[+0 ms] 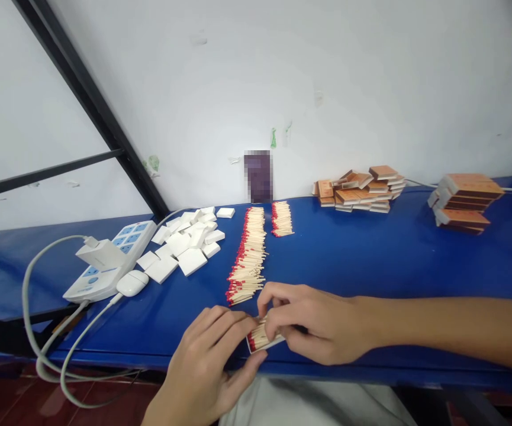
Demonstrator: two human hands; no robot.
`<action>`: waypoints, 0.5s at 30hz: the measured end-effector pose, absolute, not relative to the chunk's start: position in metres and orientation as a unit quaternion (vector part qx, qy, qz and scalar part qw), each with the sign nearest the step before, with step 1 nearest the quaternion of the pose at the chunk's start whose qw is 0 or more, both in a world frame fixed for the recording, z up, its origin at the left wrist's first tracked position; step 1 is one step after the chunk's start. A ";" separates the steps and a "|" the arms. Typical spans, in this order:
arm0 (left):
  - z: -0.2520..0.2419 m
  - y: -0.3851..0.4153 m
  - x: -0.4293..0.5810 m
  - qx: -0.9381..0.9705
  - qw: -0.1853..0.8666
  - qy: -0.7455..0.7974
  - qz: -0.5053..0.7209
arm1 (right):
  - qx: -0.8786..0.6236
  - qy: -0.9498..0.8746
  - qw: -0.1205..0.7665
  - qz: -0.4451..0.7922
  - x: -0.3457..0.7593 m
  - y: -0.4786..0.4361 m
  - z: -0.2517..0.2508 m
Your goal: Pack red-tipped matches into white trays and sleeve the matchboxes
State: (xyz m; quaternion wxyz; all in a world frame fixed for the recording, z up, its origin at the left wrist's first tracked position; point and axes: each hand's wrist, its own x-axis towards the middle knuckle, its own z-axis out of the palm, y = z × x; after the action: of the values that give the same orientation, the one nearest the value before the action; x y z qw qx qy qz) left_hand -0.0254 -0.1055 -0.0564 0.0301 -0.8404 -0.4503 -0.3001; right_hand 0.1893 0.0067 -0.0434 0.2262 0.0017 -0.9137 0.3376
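Observation:
A small white tray (262, 348) filled with red-tipped matches (258, 338) lies near the front edge of the blue table. My left hand (213, 358) grips its left end between fingers and thumb. From the right, my right hand (313, 322) reaches over the tray, its bent fingers pressed on the matches and the tray's right side. Just behind the hands runs a long row of loose matches (249, 251), red heads to the left. A shorter row of matches (282, 219) sits to the right of its far end.
White tray pieces (192, 261) are heaped at left, beside a power strip (105, 278) with a charger, a white case (132, 283) and looping cables. Orange matchbox sleeves (362, 195) are piled at back right; stacked orange boxes (469, 192) stand farther right. A wall rises behind.

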 end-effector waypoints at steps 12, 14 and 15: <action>-0.054 -0.106 -0.025 -0.842 0.028 -0.451 -0.296 | -0.051 -0.960 0.214 0.171 0.189 0.004 -0.046; -0.054 -0.106 -0.025 -0.842 0.030 -0.449 -0.298 | -0.066 -0.959 0.212 0.175 0.188 0.004 -0.049; -0.054 -0.107 -0.025 -0.842 0.031 -0.449 -0.298 | -0.068 -0.960 0.208 0.175 0.187 0.003 -0.050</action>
State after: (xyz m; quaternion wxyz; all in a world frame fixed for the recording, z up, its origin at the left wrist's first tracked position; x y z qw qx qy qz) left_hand -0.0249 -0.1065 -0.0542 0.0308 -0.8419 -0.4490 -0.2979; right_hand 0.1874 0.0034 -0.0495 0.2081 -0.0680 -0.9600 0.1748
